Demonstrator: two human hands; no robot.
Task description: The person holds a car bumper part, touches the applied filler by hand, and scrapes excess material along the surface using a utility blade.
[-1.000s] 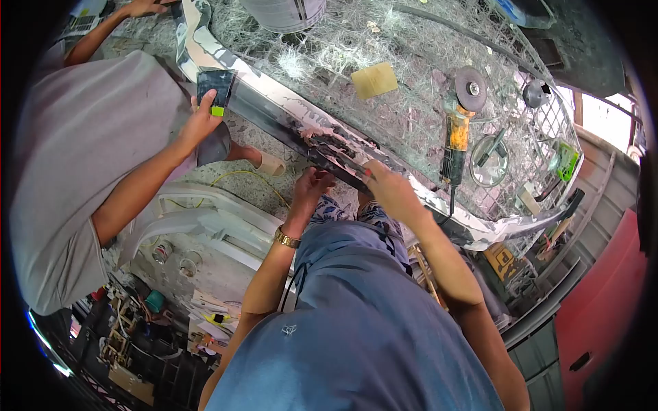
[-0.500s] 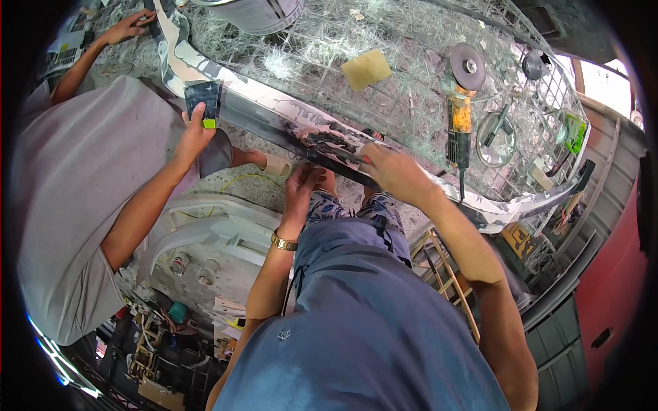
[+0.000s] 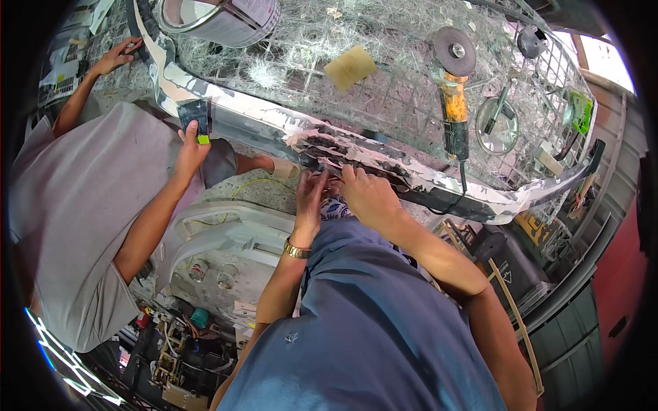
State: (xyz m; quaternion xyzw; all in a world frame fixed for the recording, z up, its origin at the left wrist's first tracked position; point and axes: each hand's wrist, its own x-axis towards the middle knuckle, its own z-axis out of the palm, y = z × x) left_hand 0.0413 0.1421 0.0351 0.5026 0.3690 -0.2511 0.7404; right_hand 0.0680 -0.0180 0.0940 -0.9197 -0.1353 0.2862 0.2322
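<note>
A long bumper [image 3: 253,113], patched with white, grey and black filler or paint, lies across the mesh in front of me. Its torn, dark damaged patch [image 3: 336,148] is right above my hands. Under the lower edge there, my left hand [image 3: 312,200] has its fingers bent and slightly apart, close to the damage. My right hand [image 3: 371,196] is closed at the same edge, beside the left one; a thin thing seems pinched in it, but its kind is hidden.
An angle grinder [image 3: 454,96], a tan sandpaper sheet [image 3: 350,68], a paint can [image 3: 223,20] and a round clear lid [image 3: 497,127] rest on the mesh. On the left a co-worker's hand [image 3: 190,154] presses a dark sanding block [image 3: 195,118] on the bumper. Another pale bumper [image 3: 219,216] lies below.
My right hand has moved left and down, closer to my left hand. The left hand has shifted slightly right, and its fingers have opened somewhat. My view has turned a little.
</note>
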